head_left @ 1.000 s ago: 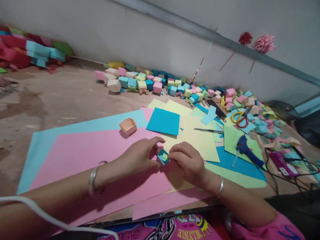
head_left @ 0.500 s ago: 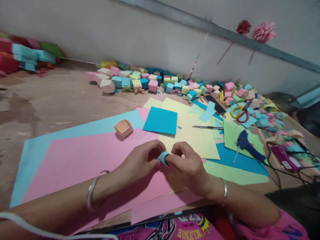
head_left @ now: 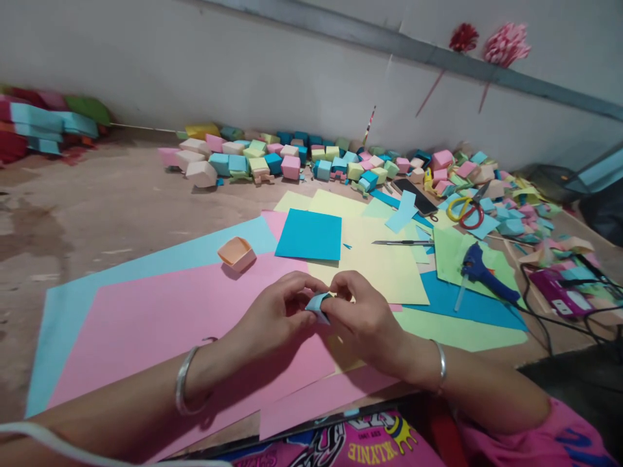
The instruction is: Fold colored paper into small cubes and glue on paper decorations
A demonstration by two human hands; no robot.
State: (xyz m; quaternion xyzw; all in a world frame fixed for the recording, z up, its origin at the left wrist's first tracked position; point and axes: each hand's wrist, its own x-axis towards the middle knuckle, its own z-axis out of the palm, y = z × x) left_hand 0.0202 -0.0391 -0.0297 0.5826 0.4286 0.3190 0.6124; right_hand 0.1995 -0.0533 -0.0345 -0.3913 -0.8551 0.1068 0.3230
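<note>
Left hand (head_left: pixel 277 314): fingers pinch the blue box (head_left: pixel 318 303) from its left; nearer the other hand than a second ago
Right hand (head_left: pixel 363 318): fingertips grip the box's right side
Blue box: between both hands, just above the pink sheet (head_left: pixel 146 318); its open side faced up before, now it tilts and an outer wall shows
Around: orange box (head_left: pixel 237 253) and blue square (head_left: pixel 309 235) lie beyond the hands

The blue piece (head_left: pixel 318 303) is mostly covered by the fingers of the left hand (head_left: pixel 275 318) and right hand (head_left: pixel 363 319), so its shape cannot be told. The paper stack (head_left: pixel 34 120) is cut off by the left edge, and the white cable (head_left: pixel 73 442) by the bottom edge. A blue strip (head_left: pixel 402 214) hides part of the phone (head_left: pixel 423 202).
</note>
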